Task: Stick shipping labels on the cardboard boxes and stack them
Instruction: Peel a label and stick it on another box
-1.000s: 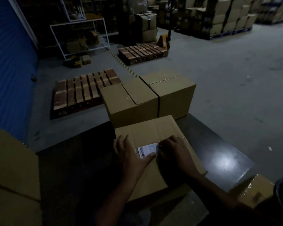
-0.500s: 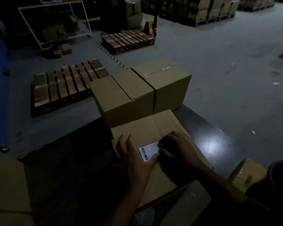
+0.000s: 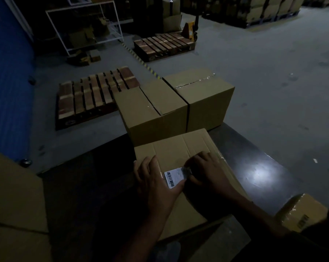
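Both hands, left hand (image 3: 154, 183) and right hand (image 3: 207, 173), press a label (image 3: 174, 176) onto a cardboard box (image 3: 171, 150).

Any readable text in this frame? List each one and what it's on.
No text can be read.
Shipping label on the near box, between the left hand and right hand: barcode and print lines, too small and blurred to read.
Small taped box at lower right: barcode only, digits unreadable.
Near pallet: a faint mark on its front edge, too dark to read.
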{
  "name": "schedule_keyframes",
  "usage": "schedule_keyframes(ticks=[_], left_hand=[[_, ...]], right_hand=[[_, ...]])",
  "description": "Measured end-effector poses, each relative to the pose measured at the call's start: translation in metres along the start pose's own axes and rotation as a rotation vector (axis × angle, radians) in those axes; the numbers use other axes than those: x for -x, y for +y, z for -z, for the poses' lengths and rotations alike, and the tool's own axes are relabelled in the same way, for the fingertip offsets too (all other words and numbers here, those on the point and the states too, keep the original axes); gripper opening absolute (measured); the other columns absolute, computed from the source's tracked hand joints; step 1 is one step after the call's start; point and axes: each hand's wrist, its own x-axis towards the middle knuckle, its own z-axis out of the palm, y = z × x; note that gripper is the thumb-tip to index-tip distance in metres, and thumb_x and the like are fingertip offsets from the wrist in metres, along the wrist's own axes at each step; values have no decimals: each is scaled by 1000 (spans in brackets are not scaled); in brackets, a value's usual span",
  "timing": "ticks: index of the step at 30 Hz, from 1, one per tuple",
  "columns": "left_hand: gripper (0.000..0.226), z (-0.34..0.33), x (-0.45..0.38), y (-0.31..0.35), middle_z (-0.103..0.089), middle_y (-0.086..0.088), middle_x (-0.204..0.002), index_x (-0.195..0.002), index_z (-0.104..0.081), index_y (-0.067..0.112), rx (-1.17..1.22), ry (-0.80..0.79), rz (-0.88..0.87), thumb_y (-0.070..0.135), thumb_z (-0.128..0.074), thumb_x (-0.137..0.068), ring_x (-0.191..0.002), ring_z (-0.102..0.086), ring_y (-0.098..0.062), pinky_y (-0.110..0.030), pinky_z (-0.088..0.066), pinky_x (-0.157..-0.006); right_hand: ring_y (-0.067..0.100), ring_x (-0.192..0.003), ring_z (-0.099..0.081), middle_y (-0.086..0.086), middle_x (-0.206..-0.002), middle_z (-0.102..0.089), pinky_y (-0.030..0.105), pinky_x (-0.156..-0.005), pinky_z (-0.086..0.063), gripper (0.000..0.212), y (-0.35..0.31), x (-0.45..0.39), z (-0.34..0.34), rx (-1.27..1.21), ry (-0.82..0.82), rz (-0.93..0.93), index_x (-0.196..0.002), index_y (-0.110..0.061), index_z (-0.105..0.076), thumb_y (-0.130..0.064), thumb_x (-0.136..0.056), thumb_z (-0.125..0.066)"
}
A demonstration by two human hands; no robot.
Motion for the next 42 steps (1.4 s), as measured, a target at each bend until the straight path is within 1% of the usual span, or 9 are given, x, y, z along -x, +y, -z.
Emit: schedule_keyframes(ticks=[9,12,15,18,24,29,33,37,42], left_hand=[[124,3,1,-1,-29,-6,-165,-160,-32,21,47,-24,56,90,-53,-60,-158,-13,-32,-53,-32,-117],[124,5,1,-4,-22,-2,-167,-162,-26,25,85,-42,63,87,-63,-61,-159,-8,-28,-53,-32,-120],[124,6,1,-4,-14,1,-170,-164,-19,28,100,-76,80,75,-80,-67,-160,-1,-25,-53,-28,-123],[121,7,1,-4,-16,1,-169,-164,-21,28,86,-44,80,77,-72,-66,-160,-3,-24,-52,-27,-124],[118,4,0,-8,-17,2,-168,-163,-23,28,68,-33,72,55,-88,-68,-159,-7,-23,-49,-28,-124],[116,5,0,-6,-19,2,-167,-163,-25,28,81,-24,73,55,-86,-68,-159,-7,-23,-48,-27,-124],[114,6,1,-7,-19,3,-167,-163,-26,27,81,-25,71,58,-84,-70,-159,-7,-23,-50,-29,-123],[109,7,2,-5,-17,3,-168,-163,-25,29,102,-18,64,56,-83,-76,-160,-6,-22,-51,-30,-123],[107,6,0,-3,-18,2,-169,-163,-26,28,115,-18,63,58,-81,-76,-160,-4,-23,-49,-26,-123]], right_hand=[[8,-108,-36,-14,-116,-48,33,-88,-34,25,-4,-10,-1,-39,-81,89,-110,-43,-64,-54,-90,-55],[12,-112,-37,-12,-118,-46,31,-86,-28,38,-7,-11,-1,-48,-107,110,-117,-45,-61,-58,-86,-45],[14,-115,-35,-9,-123,-45,33,-88,-28,34,-10,-15,-1,-25,-119,130,-122,-42,-60,-51,-90,-55],[15,-114,-38,-7,-123,-50,35,-88,-32,26,-11,-21,-4,-41,-116,128,-111,-37,-65,-50,-90,-58],[8,-109,-31,-10,-118,-48,37,-89,-32,46,-12,-22,-6,-76,-113,149,-112,-45,-64,-66,-83,-36],[11,-116,-32,-9,-121,-45,37,-91,-30,28,-15,-25,-8,-63,-134,161,-120,-47,-61,-54,-93,-55],[18,-118,-37,-5,-122,-47,37,-90,-29,24,-20,-29,-9,-49,-139,142,-116,-43,-65,-48,-94,-57],[17,-118,-34,-6,-123,-46,38,-89,-27,40,-27,-28,-9,-30,-162,154,-122,-48,-61,-60,-90,-42],[19,-123,-34,-5,-128,-45,41,-94,-29,32,-28,-31,-9,-32,-171,157,-125,-48,-59,-52,-94,-53]])
